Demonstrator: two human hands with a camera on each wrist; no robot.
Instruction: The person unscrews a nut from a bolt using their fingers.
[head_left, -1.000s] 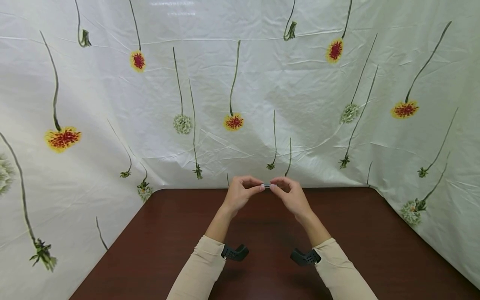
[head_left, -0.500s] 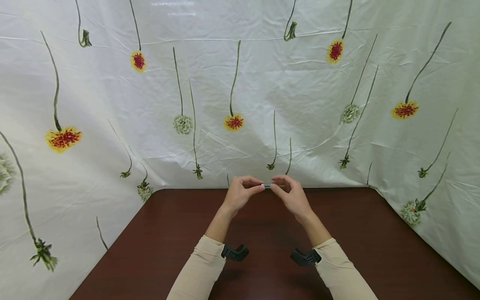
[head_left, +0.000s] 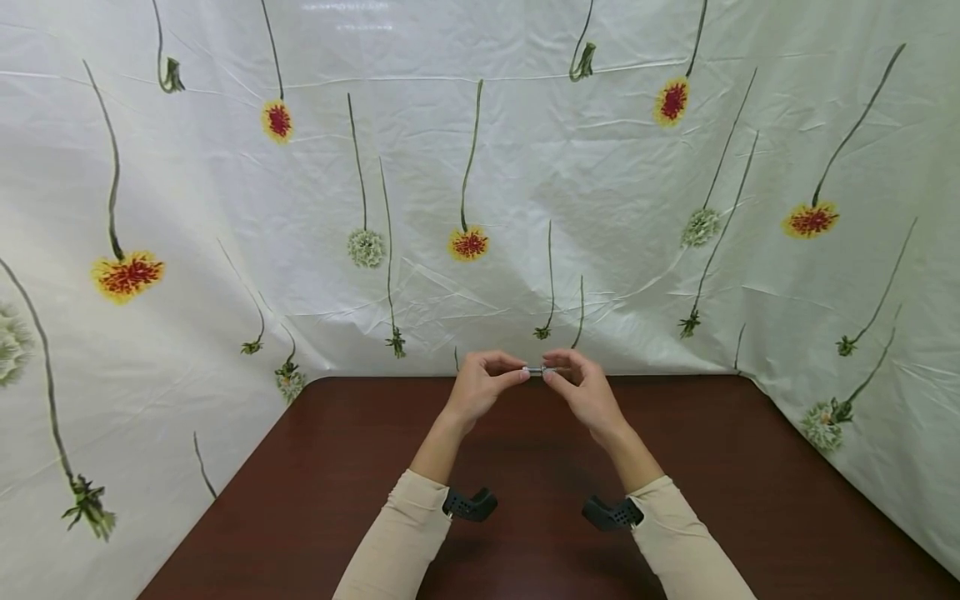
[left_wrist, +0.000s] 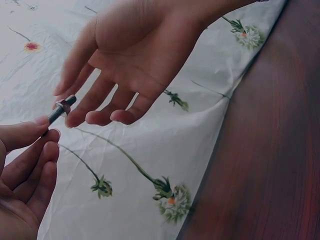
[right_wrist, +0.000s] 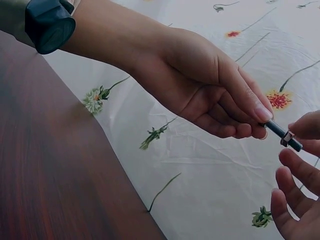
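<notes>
A threaded metal bolt point(head_left: 533, 371) is held level above the table's far edge, between both hands. My left hand point(head_left: 475, 392) pinches one end of it between thumb and forefinger; that end is hidden by the fingertips. A hex nut point(right_wrist: 287, 139) sits on the bolt's shaft, a little short of its free end, where some thread sticks out. My right hand point(head_left: 582, 392) has its thumb and forefinger curled about the nut, fingertips right at its sides. In the left wrist view the right hand's other fingers point(left_wrist: 127, 112) hang loosely, apart from the bolt.
A dark reddish-brown table point(head_left: 525, 450) lies below both forearms. Behind it hangs a white sheet point(head_left: 420, 192) printed with flowers, which also runs along both sides. Each wrist wears a black camera mount, one on the left point(head_left: 471, 505) and one on the right point(head_left: 611, 513).
The right thumb and forefinger have shifted slightly around the nut, and more of the bolt's middle shows between the hands. The left hand stays in place.
</notes>
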